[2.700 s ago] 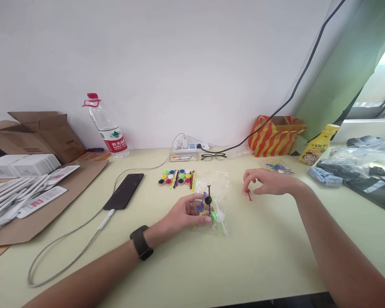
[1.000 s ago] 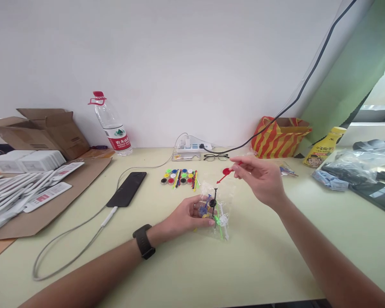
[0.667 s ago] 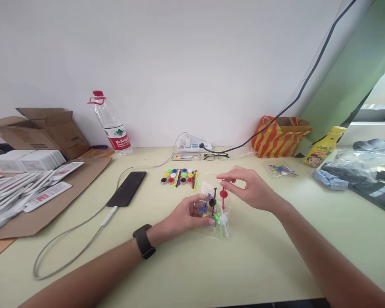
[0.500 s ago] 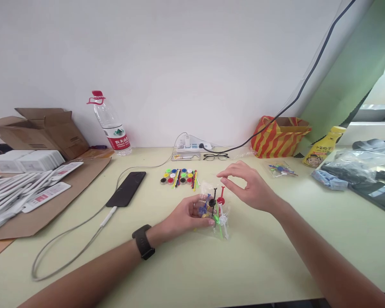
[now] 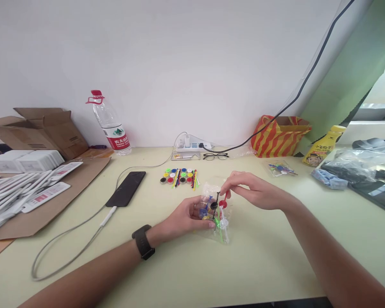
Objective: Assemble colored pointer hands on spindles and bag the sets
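Observation:
My left hand (image 5: 181, 217) is wrapped round a clear plastic bag (image 5: 209, 188) above the table. Inside it are small coloured plastic sticks and round pieces: a black piece (image 5: 214, 205), a red piece (image 5: 223, 204), a white piece (image 5: 224, 224), a green piece (image 5: 217, 222) and blue ones (image 5: 203, 211). At the bag's upper right, the fingertips of my right hand (image 5: 256, 191) are closed together on the top of the red stick. Some left fingers show through the film. Beyond the bag lie several coloured round pieces (image 5: 170, 180) and thin sticks (image 5: 195, 179) in groups.
A phone (image 5: 126, 189) with a white cable (image 5: 107, 217) lies left. Behind stand a water bottle (image 5: 115, 132), a power strip (image 5: 192, 147) and glasses (image 5: 215, 156). Rightward are another small bag (image 5: 279, 168), a striped bag (image 5: 277, 141) and a yellow bottle (image 5: 322, 147).
My right hand has come down and left, its thumb and fingers closing from a wide gap onto the red stick. The bag has shifted slightly down in my left hand.

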A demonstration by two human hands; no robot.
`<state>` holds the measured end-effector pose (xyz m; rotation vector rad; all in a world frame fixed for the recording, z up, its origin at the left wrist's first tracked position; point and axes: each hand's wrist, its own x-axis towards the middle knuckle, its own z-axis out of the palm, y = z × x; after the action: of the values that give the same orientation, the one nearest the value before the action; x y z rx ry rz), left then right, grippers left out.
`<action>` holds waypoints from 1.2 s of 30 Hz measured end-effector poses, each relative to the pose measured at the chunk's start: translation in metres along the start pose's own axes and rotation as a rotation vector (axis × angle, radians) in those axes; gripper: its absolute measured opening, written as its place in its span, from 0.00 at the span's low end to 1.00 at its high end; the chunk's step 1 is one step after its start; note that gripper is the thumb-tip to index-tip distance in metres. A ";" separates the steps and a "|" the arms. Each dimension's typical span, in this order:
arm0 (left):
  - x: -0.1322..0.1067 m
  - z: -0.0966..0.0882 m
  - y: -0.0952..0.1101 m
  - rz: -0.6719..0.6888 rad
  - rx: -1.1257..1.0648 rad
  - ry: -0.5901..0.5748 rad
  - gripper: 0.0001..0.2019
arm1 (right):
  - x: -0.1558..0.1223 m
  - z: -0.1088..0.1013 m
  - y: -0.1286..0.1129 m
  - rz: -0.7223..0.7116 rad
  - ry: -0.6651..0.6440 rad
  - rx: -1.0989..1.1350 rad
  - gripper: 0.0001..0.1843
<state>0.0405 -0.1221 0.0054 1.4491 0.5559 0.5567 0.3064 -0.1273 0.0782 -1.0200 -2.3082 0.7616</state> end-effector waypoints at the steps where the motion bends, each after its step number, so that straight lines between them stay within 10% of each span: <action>1: 0.000 0.000 0.000 -0.003 0.004 -0.006 0.26 | -0.001 -0.003 -0.001 0.000 -0.019 0.018 0.16; 22: -0.002 -0.004 0.011 -0.071 0.004 -0.122 0.22 | -0.007 -0.023 0.005 0.003 -0.397 0.234 0.13; 36: -0.002 -0.005 0.010 -0.063 -0.071 -0.096 0.21 | -0.002 -0.020 0.019 0.077 -0.153 0.136 0.15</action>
<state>0.0358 -0.1194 0.0153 1.3788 0.4990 0.4501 0.3299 -0.1127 0.0798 -1.0251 -2.3177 1.0459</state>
